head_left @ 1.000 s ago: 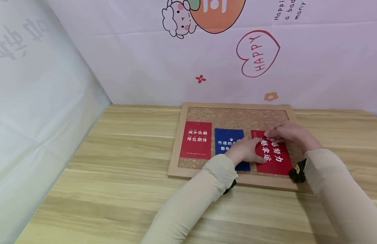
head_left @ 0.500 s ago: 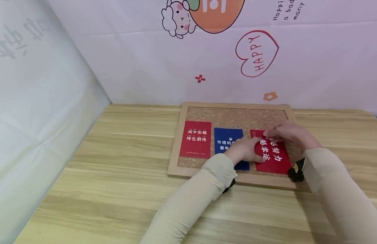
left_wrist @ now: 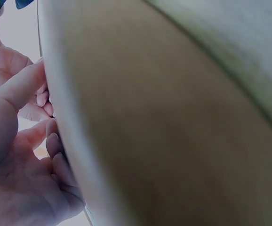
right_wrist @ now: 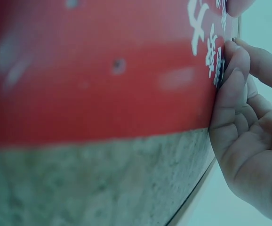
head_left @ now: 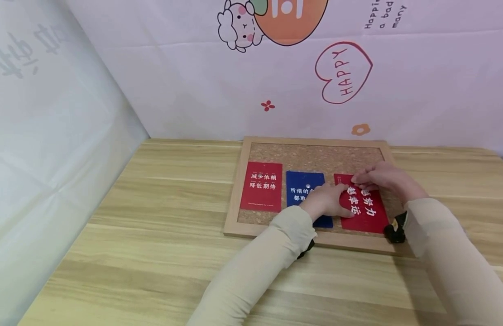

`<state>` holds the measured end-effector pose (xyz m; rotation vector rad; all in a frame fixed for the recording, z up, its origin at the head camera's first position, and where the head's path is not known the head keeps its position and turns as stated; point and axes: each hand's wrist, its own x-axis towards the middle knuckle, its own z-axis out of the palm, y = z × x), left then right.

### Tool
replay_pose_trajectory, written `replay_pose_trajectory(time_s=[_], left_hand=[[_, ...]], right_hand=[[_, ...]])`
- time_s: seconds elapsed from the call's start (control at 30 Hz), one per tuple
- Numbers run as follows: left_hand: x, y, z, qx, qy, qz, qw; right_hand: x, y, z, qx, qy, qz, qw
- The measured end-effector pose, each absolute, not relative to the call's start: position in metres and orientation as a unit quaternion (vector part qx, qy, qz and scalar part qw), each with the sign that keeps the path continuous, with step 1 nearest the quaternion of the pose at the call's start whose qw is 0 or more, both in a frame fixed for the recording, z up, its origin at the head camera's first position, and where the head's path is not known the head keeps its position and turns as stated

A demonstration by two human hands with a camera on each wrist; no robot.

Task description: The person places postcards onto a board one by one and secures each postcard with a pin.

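Note:
A red card [head_left: 367, 217] with white characters lies tilted on the right part of a wood-framed cork board [head_left: 316, 156]. My left hand [head_left: 324, 200] spreads thumb and index finger onto its left side, pressing it, while the palm covers part of a blue card [head_left: 302, 179]. Near the card's top edge, my right hand [head_left: 381, 176] pinches something small, most likely a thumbtack, almost wholly hidden by the fingertips. In the right wrist view the right hand [right_wrist: 253, 141] has curled fingers against the red card [right_wrist: 126, 94]. The left wrist view shows the left hand [left_wrist: 18, 179] close to the other hand.
Another red card [head_left: 261, 194] with a silver tack head [head_left: 260, 176] sits on the board's left. A silver tack head [head_left: 308, 186] also shows on the blue card. Under the board is a wooden table [head_left: 161, 194]; printed white cloth [head_left: 194, 90] rises behind.

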<state>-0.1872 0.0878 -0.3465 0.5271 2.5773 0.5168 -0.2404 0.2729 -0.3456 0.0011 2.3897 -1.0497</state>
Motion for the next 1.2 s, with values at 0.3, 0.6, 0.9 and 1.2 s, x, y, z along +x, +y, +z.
replay_pose_trajectory(time_s=[0.3,0.6,0.9,1.2], left_hand=[[-0.1861,0.0896,-0.3476,0.185,0.933,0.197,0.237],[-0.1860,0.0891,-0.3472,0.182,0.934,0.195,0.237],[-0.1883,0.0888,-0.3484,0.187,0.934,0.198,0.231],[-0.1888,0.0888,-0.3487,0.186,0.935,0.194,0.231]], right_hand=[[-0.2410,0.2775,-0.3485,0.005,0.867,-0.416,0.274],[-0.2400,0.2758,-0.3474,0.005,0.865,-0.420,0.274],[-0.2413,0.2758,-0.3472,0.011,0.861,-0.427,0.276],[-0.2411,0.2745,-0.3456,0.015,0.859,-0.431,0.276]])
